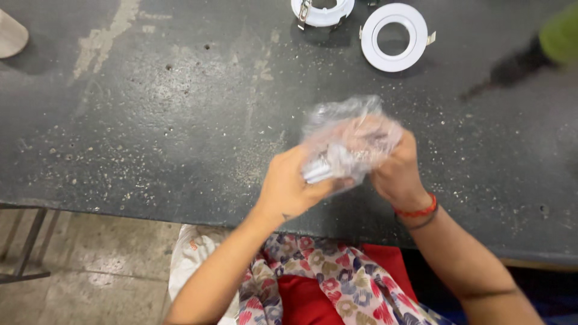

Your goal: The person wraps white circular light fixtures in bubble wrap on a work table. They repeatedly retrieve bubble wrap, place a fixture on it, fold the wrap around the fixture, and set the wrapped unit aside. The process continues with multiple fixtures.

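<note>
Sitting closest: a lap in red cloth with a patterned scarf (pixel 313 277) of red, grey and tan blotches draped over it; the lower part is cut off by the picture's edge.
Beside the lap: a white sack (pixel 192 253), only partly seen, lying on a worn stone floor (pixel 90 265).
Left hand (pixel 292 186): its grip is closed around the lower side of a clear plastic bag (pixel 349 138), fingers curled underneath and thumb pressed into the film.
Right hand (pixel 397 171): its grip is closed on the bag's right side; most of its fingers are hidden behind the plastic. A red thread band (pixel 416 212) and a darker one circle the wrist.
Bag: thin, crinkled, glossy film, bunched between both hands just above the near edge of the worktop (pixel 150 120). Something pale and whitish shows through near the left thumb, but its shape is blurred and cannot be made out.
Worktop: dark, matt, pitted surface speckled with pale grit and scuffed light patches toward the far left.
Far side: a white round ring fitting (pixel 394 37) with a small metal clip at its side lies flat; a second white ring (pixel 323 11), also with a clip, is cut off by the top edge.
Corners: a pale rounded object (pixel 11 35) at far left and a green blur (pixel 561 39) at far right, both cropped and unclear.
</note>
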